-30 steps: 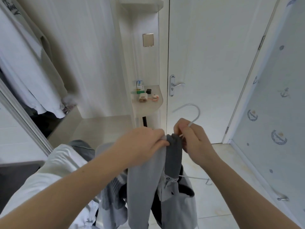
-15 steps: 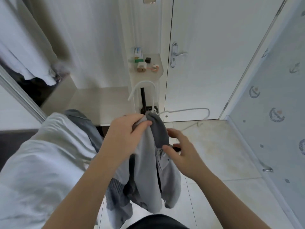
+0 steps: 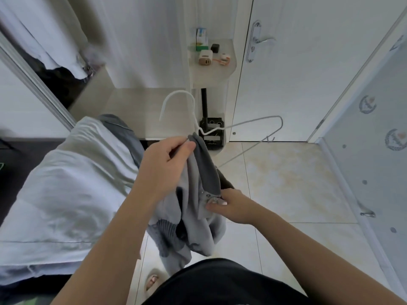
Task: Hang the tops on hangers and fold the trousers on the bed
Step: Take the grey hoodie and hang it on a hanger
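A grey top [image 3: 193,208] w/ a darker grey collar is held up in front of the body, above the tiled floor [image 3: 293,186], just right of the bed [image 3: 55,194]. The left hand [image 3: 164,166] is clenched on the garment at its collar, thumb & fingers pinching the fabric just below the neck of a white wire hanger [image 3: 193,119]. The hanger's hook curves up & left above the hand; its right shoulder juts out bare to the right, not covered by fabric, while the rest is hidden inside the top. The right hand [image 3: 229,205] is closed on the front placket lower down, approx. at a small button; its grip is pinched on the cloth. The rest of the top hangs bunched below both hands. On the bed, pale bedding is seen w/ a grey-blue garment [image 3: 119,128] lying at its far end. A white door [image 3: 308,62] & a small corner shelf [image 3: 211,69] w/ chargers are seen behind.
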A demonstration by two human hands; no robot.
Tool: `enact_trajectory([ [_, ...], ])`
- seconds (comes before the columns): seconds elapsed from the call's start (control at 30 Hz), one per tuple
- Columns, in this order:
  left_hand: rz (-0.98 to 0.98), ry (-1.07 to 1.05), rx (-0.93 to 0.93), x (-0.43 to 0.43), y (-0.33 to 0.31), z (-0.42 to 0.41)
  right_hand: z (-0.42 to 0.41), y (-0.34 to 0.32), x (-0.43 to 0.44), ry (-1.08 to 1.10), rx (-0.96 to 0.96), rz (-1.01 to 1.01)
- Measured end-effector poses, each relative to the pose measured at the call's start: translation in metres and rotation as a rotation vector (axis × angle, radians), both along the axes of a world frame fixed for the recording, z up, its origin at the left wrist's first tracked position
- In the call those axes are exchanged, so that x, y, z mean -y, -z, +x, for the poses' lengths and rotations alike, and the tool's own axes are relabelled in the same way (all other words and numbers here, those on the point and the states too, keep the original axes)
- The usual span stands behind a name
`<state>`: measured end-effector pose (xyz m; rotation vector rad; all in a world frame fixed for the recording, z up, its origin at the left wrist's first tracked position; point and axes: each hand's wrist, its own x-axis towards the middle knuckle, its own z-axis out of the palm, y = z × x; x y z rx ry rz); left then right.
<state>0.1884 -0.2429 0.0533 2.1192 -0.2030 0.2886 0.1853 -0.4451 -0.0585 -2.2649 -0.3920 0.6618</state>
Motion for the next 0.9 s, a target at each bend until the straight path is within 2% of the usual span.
enact_trajectory([
  [0.23,0.021,-0.049,-0.077,-0.034,0.015,-0.011,0.026,0.022,0.046,-0.075,0.464,-0.395],
  [0.37,0.080,-0.063,-0.126,-0.050,0.017,-0.019,0.038,0.016,0.074,-0.011,0.547,-0.474],
  [0.47,0.126,-0.052,-0.156,-0.055,0.020,-0.023,0.045,0.008,0.088,0.039,0.568,-0.422],
  [0.57,0.182,-0.023,-0.187,-0.060,0.025,-0.024,0.048,-0.006,0.094,0.095,0.516,-0.266],
  [0.73,0.387,0.068,-0.231,-0.056,0.034,-0.015,0.042,-0.048,0.085,0.169,0.511,-0.040],
  [0.9,0.536,0.092,-0.251,-0.016,0.041,-0.006,0.025,-0.114,0.041,0.017,0.569,0.133],
])
